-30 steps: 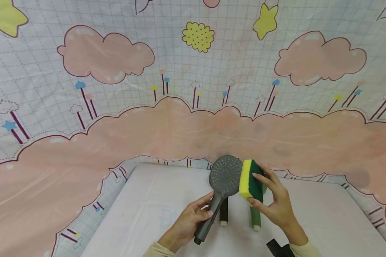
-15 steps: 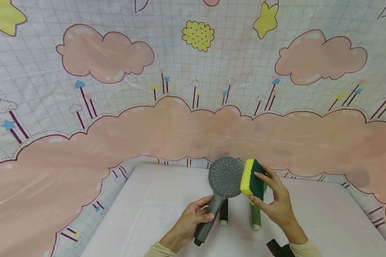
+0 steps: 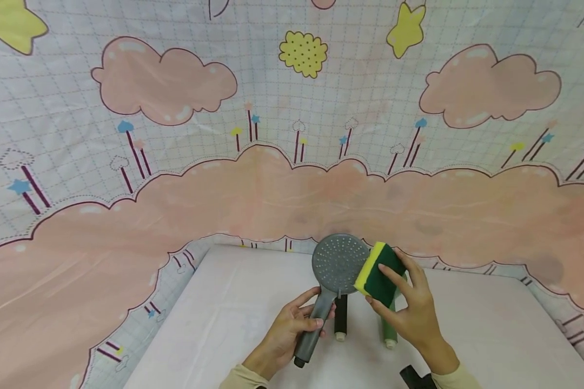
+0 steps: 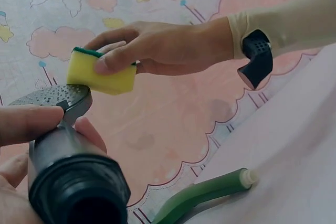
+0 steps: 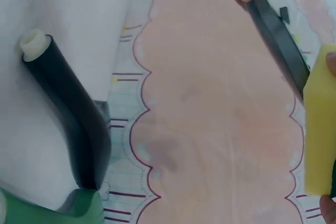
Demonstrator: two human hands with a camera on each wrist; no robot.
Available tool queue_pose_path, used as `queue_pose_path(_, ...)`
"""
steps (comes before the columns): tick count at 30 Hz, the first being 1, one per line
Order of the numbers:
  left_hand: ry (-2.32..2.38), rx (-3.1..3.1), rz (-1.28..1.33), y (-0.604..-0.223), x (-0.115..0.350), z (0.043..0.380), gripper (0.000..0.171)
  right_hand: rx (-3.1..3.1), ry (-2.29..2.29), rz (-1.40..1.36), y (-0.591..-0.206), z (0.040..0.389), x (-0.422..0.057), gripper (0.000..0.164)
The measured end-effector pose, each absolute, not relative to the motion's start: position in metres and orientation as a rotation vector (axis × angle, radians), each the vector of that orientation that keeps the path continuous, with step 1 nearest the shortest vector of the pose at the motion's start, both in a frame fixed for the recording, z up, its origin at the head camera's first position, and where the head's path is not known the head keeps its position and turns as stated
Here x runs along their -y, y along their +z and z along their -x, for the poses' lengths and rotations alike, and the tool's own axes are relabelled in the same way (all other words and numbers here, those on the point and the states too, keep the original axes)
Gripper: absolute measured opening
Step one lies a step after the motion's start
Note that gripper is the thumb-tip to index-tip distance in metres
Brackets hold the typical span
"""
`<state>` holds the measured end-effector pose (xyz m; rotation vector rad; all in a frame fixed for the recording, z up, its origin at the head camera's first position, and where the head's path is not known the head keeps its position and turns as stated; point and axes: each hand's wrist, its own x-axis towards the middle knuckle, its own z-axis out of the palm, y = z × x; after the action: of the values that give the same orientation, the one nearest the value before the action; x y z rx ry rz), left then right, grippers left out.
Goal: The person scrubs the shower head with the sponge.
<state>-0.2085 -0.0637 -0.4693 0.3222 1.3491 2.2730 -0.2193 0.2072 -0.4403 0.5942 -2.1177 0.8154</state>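
My left hand (image 3: pixel 292 329) grips a grey shower head (image 3: pixel 339 263) by its handle, with the dotted spray face tilted up and toward me. My right hand (image 3: pixel 413 308) pinches a sponge (image 3: pixel 382 274), yellow with a green scouring side, between thumb and fingers. In the left wrist view the yellow side of the sponge (image 4: pixel 97 73) meets the rim of the spray face (image 4: pixel 55 95). The right wrist view shows the shower head edge-on (image 5: pixel 278 35) beside the sponge (image 5: pixel 319 124); most of the right hand is out of that frame.
A black curved handle-like piece (image 3: pixel 340 319) and a green one (image 3: pixel 389 329), both with pale ends, lie on the white table (image 3: pixel 233 313) beyond my hands. A black device (image 4: pixel 255 59) sits on the right wrist. A cloud-patterned cloth (image 3: pixel 253 200) hangs behind.
The sponge has turned, tilting so more of its green side shows, and has shifted slightly left over the shower head's edge. The shower head has moved a little up and left.
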Motion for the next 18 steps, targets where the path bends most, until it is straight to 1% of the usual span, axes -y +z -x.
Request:
queue_pose_path(3, 2.29, -1.361, -0.311, -0.468, 0.063, 0.209, 0.078, 2.051, 0.734, -0.631, -0.443, 0.222, -0.204, 0.065)
queue_pose_path(11, 2.304, -1.435, -0.279, -0.466, 0.06, 0.208, 0.077, 1.964, 0.608, -0.698, -0.448, 0.221, -0.195, 0.059)
queue_pose_path(18, 2.291, -1.492, -0.296, -0.465, 0.06, 0.207, 0.075, 1.977, 0.526, -0.726, -0.449, 0.219, -0.192, 0.056)
